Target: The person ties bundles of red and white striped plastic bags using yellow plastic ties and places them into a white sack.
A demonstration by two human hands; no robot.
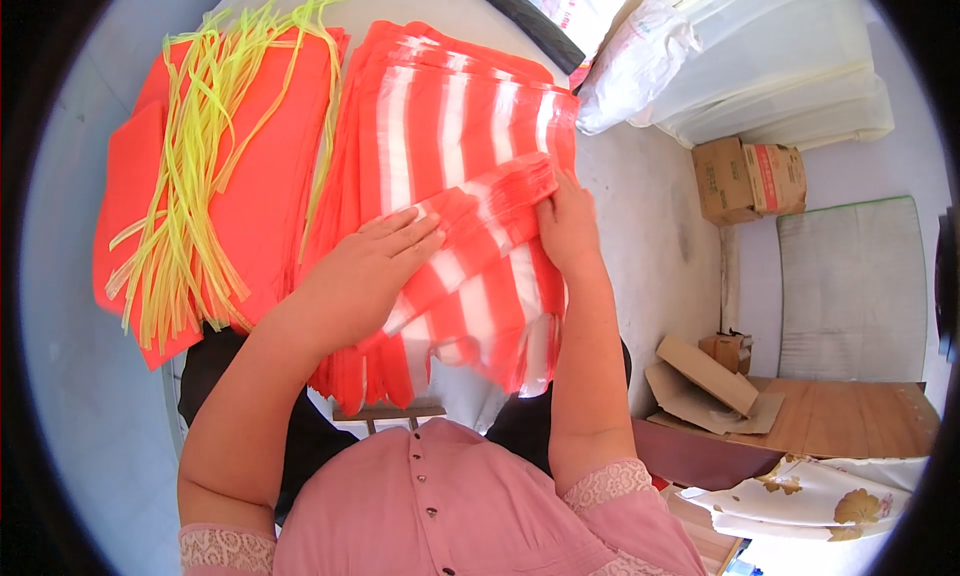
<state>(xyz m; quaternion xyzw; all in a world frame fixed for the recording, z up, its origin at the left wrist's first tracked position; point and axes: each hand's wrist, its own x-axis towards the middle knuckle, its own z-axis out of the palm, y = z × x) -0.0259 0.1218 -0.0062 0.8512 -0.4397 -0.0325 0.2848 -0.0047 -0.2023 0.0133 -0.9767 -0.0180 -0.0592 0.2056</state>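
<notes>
A thick stack of red-and-white striped plastic bags [455,126] lies on the pale table [640,226] before me. My left hand [375,266] presses flat on the top striped bag [490,276], which is partly folded over itself. My right hand [567,221] pinches the folded edge of that same bag near the stack's right side. The bag handles hang over the table's near edge toward my lap.
A pile of plain red bags [260,146] lies to the left with a bundle of yellow plastic strings [195,166] across it. White sacks [640,61] sit at the back right. Cardboard boxes [745,176], a flattened carton [705,381] and a mat are on the floor at right.
</notes>
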